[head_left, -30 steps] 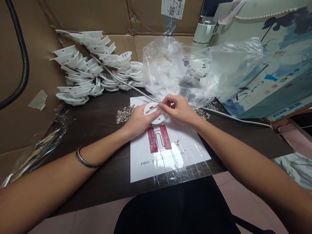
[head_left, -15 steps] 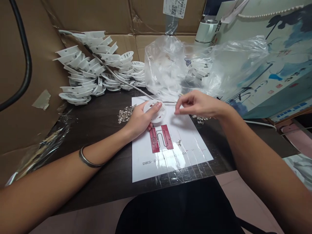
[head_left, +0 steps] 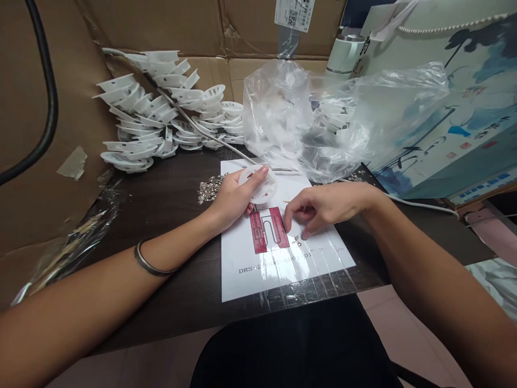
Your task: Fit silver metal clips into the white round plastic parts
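Observation:
My left hand [head_left: 231,202] grips a round white plastic disc [head_left: 264,188] with small slots, its thumb lying across the face. Over the printed sheet [head_left: 242,285], my right hand [head_left: 323,210] points downward with thumb and index finger apart. From behind its index finger pokes the tip of a thin tan stick [head_left: 286,201], seemingly held by the curled fingers; the rest is hidden. Just by those fingertips lie a few tiny metal pieces [head_left: 298,241]. Beside my left hand is a heap of small metal parts [head_left: 210,188].
White slotted discs [head_left: 137,129] pile up at the back left, with a grey cable [head_left: 214,139] running across. A clear plastic bag [head_left: 278,118] sits behind the sheet. More metal bits [head_left: 357,175] lie behind my right wrist. A pale mug [head_left: 343,56] and a patterned paper bag [head_left: 444,108] stand at the right.
My right hand has come down and toward me, from above the sheet's upper right to the tiny metal pieces, its thumb and index finger parting. The left hand still holds the disc.

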Demonstrator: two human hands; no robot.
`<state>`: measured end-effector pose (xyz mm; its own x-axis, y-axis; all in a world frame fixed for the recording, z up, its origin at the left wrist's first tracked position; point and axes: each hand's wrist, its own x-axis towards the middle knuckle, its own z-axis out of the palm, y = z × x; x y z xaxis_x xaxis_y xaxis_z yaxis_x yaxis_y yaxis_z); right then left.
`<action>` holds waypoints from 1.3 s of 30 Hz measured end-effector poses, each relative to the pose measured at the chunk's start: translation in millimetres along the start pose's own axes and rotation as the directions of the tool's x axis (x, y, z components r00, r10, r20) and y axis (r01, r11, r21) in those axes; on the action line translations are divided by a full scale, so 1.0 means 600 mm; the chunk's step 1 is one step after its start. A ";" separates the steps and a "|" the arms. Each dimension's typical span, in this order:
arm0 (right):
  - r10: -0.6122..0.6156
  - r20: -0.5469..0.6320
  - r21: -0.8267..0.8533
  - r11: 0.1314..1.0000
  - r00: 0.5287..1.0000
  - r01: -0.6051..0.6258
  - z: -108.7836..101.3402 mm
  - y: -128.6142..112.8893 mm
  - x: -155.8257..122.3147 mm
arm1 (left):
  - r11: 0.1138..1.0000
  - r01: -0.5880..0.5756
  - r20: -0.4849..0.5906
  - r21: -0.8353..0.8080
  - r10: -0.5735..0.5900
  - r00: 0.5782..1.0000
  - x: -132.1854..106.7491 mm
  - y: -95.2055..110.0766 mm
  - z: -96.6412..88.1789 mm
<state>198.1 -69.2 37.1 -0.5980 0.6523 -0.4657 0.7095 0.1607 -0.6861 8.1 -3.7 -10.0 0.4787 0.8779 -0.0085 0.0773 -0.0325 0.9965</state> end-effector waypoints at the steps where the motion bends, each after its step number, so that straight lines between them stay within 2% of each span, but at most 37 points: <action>1: -0.001 0.020 0.007 1.000 1.000 0.001 0.000 0.000 -0.001 | 1.000 0.001 -0.002 0.001 -0.001 1.000 0.000 0.000 0.000; 4: 0.024 0.048 0.011 1.000 0.999 -0.025 0.000 -0.001 0.003 | 1.000 0.001 0.003 -0.004 -0.001 1.000 -0.001 0.000 0.000; 8: 0.030 -0.003 0.004 1.000 1.000 -0.030 0.003 0.001 0.011 | 1.000 0.000 0.013 -0.004 0.000 1.000 -0.002 0.000 -0.001; 11: -0.008 -0.096 0.004 1.000 0.995 0.009 0.002 0.005 0.013 | 1.000 0.001 0.011 -0.003 -0.001 1.000 -0.002 0.000 -0.002; 13: -0.038 -0.205 0.027 0.999 0.978 0.045 0.001 0.010 0.015 | 1.000 0.007 0.014 -0.003 -0.007 1.000 -0.001 0.000 -0.002; 15: -0.063 -0.359 0.072 0.993 0.931 0.095 -0.001 0.015 0.018 | 1.000 0.014 0.019 -0.010 -0.014 1.000 -0.001 -0.001 -0.002; 16: -0.067 -0.448 0.096 0.988 0.892 0.122 -0.001 0.018 0.021 | 1.000 0.017 0.022 -0.014 -0.016 1.000 -0.001 -0.001 -0.003; 19: -0.041 -0.704 0.163 0.962 0.709 0.217 0.000 0.025 0.031 | 1.000 0.023 0.018 -0.017 -0.023 1.000 -0.002 0.000 -0.003; 21: -0.021 -0.806 0.187 0.939 0.591 0.288 0.001 0.028 0.036 | 1.000 0.027 0.016 -0.013 -0.027 1.000 -0.002 0.001 -0.003; 24: 0.011 -0.871 0.195 0.926 0.490 0.324 0.002 0.029 0.040 | 1.000 0.013 0.031 -0.029 -0.012 0.999 -0.001 0.002 -0.003; 27: 0.025 -0.894 0.189 0.926 0.447 0.327 0.003 0.025 0.041 | 0.999 -0.011 0.043 -0.045 0.013 0.999 -0.001 0.003 -0.003; 32: 0.072 -0.901 0.224 0.921 0.427 0.319 0.011 0.017 0.049 | 1.000 -0.005 0.052 -0.031 0.007 0.999 -0.002 0.004 -0.003; 39: 0.048 -0.920 0.177 0.936 0.390 0.303 0.022 0.008 0.064 | 0.999 0.000 0.052 -0.040 0.002 0.999 -0.002 0.003 -0.004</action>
<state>173.6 -53.5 8.5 0.1436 0.9432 0.2997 0.4169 0.2170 -0.8827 5.7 -3.4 -7.9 0.5234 0.8520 -0.0109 0.0421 -0.0130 0.9990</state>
